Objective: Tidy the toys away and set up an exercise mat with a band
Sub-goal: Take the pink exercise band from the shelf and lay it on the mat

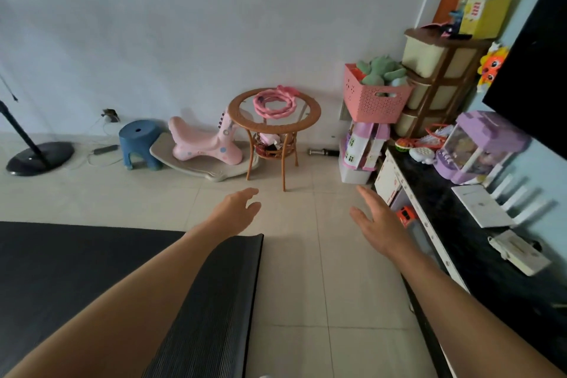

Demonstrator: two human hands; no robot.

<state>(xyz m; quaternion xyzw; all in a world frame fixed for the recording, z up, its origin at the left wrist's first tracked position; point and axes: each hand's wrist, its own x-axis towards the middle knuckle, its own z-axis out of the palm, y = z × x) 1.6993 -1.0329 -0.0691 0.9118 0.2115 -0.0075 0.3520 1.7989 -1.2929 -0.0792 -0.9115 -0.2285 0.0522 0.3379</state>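
Black exercise mat (76, 270) flat on floor, lower left, ribbed edge showing; mat step looks done. Wicker tabletop (310, 120) w/ pink band (276, 104) coiled on glass, well ahead. L hand (236, 212) & R hand (377, 224) both released, empty, reaching fwd. Next prob: fetch band, lay on mat.

Bare tiled floor (306, 255) lies open ahead between the mat (92, 255) and the black counter (460, 224), up to the round table (274, 120).
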